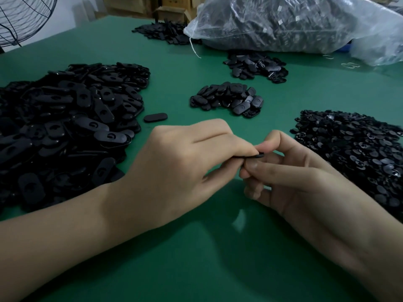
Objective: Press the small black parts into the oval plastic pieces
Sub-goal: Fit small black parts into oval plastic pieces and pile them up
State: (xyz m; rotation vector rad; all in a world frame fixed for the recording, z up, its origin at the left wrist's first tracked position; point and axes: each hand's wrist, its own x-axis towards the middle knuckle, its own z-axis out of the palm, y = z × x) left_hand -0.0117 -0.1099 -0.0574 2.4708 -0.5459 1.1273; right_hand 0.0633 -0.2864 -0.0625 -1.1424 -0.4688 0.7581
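Left hand: fingers curled, pinching a flat black piece between thumb and fingertips.
Right hand: thumb and fingers curled too, pinching the right end of the same piece.
Flat black piece: held up off the table, right where the two hands meet, seen from its thin edge. Most of it is hidden by fingers, so I cannot tell if a small part sits in it.
Table: green and smooth, and both forearms reach over it.
Big pile of oval pieces: at nine o'clock from the hands. Many have a round hole.
Single oval piece: lies flat and alone at eleven o'clock, just beside the big pile.
Pile of small black parts: at three o'clock, round and shiny, near the right hand.
Small pile: at twelve o'clock, dark oval pieces heaped together.
Next pile: at one o'clock, farther back than the small pile.
Far pile: at twelve o'clock, near the back edge of the table.
Plastic bag: clear, full of dark things, at one o'clock at the back. A white string hangs from its end.
Fan: a wire cage at ten o'clock, off the table.
Cardboard boxes: behind the table at twelve o'clock.
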